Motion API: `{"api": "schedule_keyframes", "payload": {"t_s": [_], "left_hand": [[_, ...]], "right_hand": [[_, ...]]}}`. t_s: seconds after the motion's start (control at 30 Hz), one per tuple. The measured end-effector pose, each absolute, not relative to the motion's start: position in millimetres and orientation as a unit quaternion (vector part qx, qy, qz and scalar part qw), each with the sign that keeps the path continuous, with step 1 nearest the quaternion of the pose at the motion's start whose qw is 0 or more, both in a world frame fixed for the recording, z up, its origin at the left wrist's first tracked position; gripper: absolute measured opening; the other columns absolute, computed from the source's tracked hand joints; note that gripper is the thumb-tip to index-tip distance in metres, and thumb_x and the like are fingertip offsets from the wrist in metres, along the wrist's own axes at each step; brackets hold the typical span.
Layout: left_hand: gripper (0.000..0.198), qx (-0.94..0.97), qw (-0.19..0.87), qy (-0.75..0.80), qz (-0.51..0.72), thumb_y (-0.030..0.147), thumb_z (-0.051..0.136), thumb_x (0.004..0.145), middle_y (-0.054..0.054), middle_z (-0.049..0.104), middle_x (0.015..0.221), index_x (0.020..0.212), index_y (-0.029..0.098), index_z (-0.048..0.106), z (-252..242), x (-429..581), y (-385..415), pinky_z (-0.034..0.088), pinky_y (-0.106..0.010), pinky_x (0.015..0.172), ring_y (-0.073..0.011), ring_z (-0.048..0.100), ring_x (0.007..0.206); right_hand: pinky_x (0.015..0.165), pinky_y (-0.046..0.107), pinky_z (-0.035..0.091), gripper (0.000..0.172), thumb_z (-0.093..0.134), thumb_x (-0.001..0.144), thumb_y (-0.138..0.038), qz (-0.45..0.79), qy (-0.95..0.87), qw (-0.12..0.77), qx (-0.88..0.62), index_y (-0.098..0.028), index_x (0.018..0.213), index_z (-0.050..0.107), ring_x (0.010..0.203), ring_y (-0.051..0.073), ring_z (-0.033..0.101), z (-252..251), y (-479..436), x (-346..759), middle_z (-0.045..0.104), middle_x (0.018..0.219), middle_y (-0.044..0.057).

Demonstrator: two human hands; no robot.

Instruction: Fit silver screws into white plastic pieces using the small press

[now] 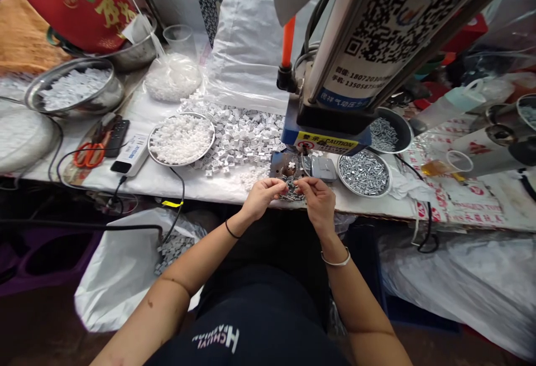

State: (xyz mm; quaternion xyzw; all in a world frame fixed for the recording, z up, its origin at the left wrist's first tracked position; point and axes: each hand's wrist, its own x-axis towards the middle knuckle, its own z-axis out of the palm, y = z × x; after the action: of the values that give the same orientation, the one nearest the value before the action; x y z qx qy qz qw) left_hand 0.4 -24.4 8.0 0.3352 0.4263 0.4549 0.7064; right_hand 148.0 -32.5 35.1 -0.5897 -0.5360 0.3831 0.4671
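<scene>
My left hand is closed in a pinch at the front of the metal press base; what it holds is too small to make out. Close by on the right, my right hand pinches with thumb and forefinger, its content also too small to tell. Small metal pins lie between and beneath the fingertips. A white cross-shaped piece sits on the base, under the blue press head. To the right stands a dish of metal pins.
White square parts are heaped left of the press. Beyond them are a plate of small white pieces, a power strip, orange scissors and a steel bowl. A second pin bowl stands behind right.
</scene>
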Motion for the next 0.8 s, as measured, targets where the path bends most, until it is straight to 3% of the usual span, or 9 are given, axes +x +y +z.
{"api": "schedule_keyframes", "payload": {"t_s": [0.43,0.6,0.8], "left_hand": [[0.027,0.183,0.8,0.363,0.441,0.031,0.078,0.063,-0.002,0.063,0.069,0.073,0.009,0.066,16,13,-28,0.035,-0.019,0.054,-0.0054,0.053,0.059],[0.026,0.166,0.814,0.343,0.438,0.029,0.078,0.064,-0.002,0.061,0.067,0.076,0.009,0.066,15,14,-28,0.036,-0.019,0.054,-0.0059,0.052,0.06],[0.025,0.216,0.803,0.347,0.434,0.033,0.074,0.067,-0.003,0.06,0.069,0.076,0.011,0.067,14,6,-30,0.04,-0.021,0.059,-0.0081,0.053,0.062]], "right_hand": [[0.06,0.024,0.046,0.023,0.062,0.077,-0.043,0.401,-0.488,0.517,-0.577,-0.02,0.075,0.067,0.06,0.012,0.056,30,-32,137,0.067,0.07,0.0],[0.07,0.027,0.05,0.022,0.062,0.077,-0.042,0.391,-0.498,0.514,-0.579,-0.021,0.077,0.068,0.071,0.016,0.063,25,-34,134,0.07,0.076,0.001],[0.081,0.031,0.049,0.02,0.06,0.081,-0.037,0.318,-0.626,0.454,-0.549,-0.027,0.093,0.072,0.085,0.019,0.064,23,-38,136,0.071,0.091,0.003]]}}
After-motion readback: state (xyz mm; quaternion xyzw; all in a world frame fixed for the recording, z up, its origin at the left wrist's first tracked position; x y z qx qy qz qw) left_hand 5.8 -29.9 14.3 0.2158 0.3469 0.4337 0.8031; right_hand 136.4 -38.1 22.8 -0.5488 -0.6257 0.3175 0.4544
